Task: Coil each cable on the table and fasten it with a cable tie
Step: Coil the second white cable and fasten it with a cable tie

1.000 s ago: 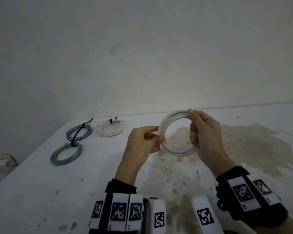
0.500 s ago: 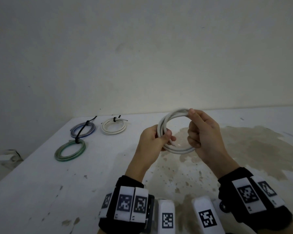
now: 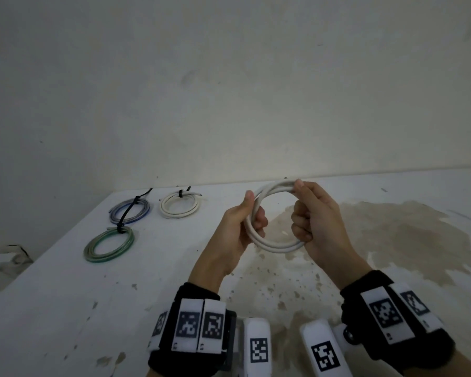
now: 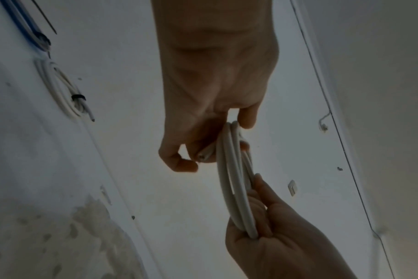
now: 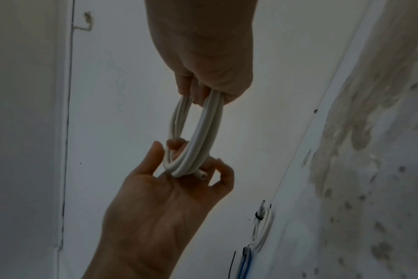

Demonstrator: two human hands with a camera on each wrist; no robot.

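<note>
White cable coil (image 3: 272, 242): several loops, being held up above the tabletop (image 3: 65, 295), clear of its surface, roughly upright between both hands. One cut end (image 5: 203, 175) is sticking out beside the left fingers.

Left hand (image 3: 237, 229): gripping the coil's left side, thumb lying along the outside of the loops, fingers curling round from inside.

Right hand (image 3: 316, 219): gripping the coil's right side, thumb and forefinger pinching the top of the loops, the other fingers curling round the lower strands.

Second white coil (image 3: 178, 205): lying flat at the far left of the tabletop, bound with a black cable tie (image 3: 180, 194).

Blue-grey coil (image 3: 129, 212): lying just left of it, a black tie (image 3: 132, 206) crossing it.

Green coil (image 3: 109, 244): lying nearer than the blue-grey one, just beside it, tied at its far edge.

Tabletop: white, showing a brownish stain (image 3: 392, 240) under and right of the hands.

Wrists: wearing black bands (image 3: 193, 325) with white marker blocks.
</note>
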